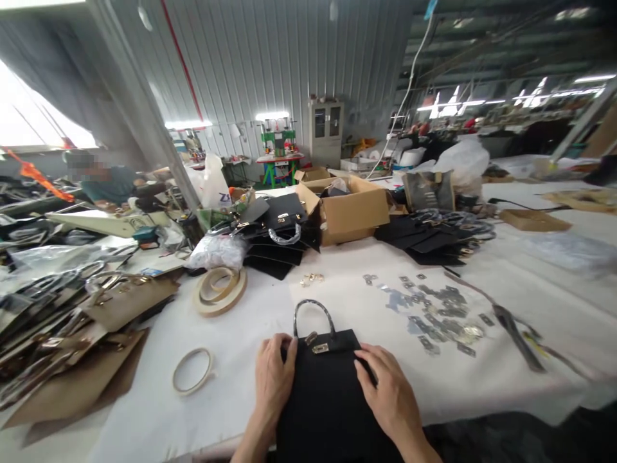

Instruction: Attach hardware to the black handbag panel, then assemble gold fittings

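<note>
closely placed about the black bag piece (330,399), the two hands flank its upper part, which lies flat on the white-covered table (144,418) at the near edge. the left hand (276,373) bends its fingers and thumb at the left edge, touching it just below the handle; the right hand (385,386) sets bent, slightly parted fingers on the right edge by the top corner. whether either hand pinches the piece or only rests against it, i cannot tell. a metal clasp (320,348) sits near the top of the piece, between the hands, and a dark arched handle (314,303) in shiny film stands out beyond it. to the left lie a narrow tape ring (209,366) and, past that, a heap of brown bag pieces (110,308). to the right, small metal plates (441,315) are scattered, with a dark-handled tool (519,337) beside them. farther off come wide tape rolls (238,299), a few gold-coloured parts (312,279), stacked black panels (419,238) and an open cardboard box (354,218). beyond, at the left, a co-worker (110,183) is at another table; a green machine (278,138) and a cabinet (326,125) stand before the ribbed wall (270,58).
</note>
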`<state>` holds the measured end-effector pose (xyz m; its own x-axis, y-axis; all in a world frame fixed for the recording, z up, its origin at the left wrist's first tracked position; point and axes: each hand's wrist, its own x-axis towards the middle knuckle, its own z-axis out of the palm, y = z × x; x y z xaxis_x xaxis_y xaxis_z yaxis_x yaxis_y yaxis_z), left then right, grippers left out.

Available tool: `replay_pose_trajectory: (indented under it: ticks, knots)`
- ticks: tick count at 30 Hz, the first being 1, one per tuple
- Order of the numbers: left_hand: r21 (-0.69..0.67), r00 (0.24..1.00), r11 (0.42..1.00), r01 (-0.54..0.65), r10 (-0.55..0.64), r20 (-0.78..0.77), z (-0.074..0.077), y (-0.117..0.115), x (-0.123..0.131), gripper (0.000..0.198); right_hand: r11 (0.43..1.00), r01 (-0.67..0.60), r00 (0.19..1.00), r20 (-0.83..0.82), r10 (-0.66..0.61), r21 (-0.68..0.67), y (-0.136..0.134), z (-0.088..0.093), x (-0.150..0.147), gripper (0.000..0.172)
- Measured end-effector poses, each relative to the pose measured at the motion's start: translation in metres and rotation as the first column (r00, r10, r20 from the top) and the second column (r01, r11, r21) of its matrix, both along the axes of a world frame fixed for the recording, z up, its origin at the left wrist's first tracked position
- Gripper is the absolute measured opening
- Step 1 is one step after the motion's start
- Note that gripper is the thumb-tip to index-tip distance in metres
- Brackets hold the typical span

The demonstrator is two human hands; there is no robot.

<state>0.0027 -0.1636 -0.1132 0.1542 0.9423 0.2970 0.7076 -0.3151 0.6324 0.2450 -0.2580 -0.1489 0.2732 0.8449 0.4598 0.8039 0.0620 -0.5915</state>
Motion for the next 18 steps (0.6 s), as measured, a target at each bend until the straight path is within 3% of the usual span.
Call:
replay_pose_trajectory:
  ticks: [3, 8, 13, 18]
  knots:
    - [0.000, 0.999, 1.000, 0.027, -0.027, 0.033, 0.002, -0.002, 0.000, 0.023, 1.000, 0.007, 1.000, 0.012, -0.007, 0.010, -0.001, -0.003, 0.000, 0.024]
    - [0.035, 0.990, 0.999, -0.027, 0.022, 0.137, 0.000, 0.000, -0.001, 0.019, 1.000, 0.005, 1.000, 0.026, -0.006, 0.013, -0.001, -0.006, 0.002, 0.025]
    - [0.023, 0.991, 1.000, 0.014, -0.016, 0.130, -0.004, 0.006, -0.002, 0.013, 1.000, 0.021, 0.999, 0.035, -0.021, 0.002, 0.002, -0.005, 0.001, 0.029]
    - [0.004, 0.967, 0.998, -0.057, 0.055, 0.250, 0.001, -0.010, -0.004, 0.015, 1.000, 0.006, 0.999, -0.031, -0.005, 0.019, -0.002, -0.008, 0.003, 0.040]
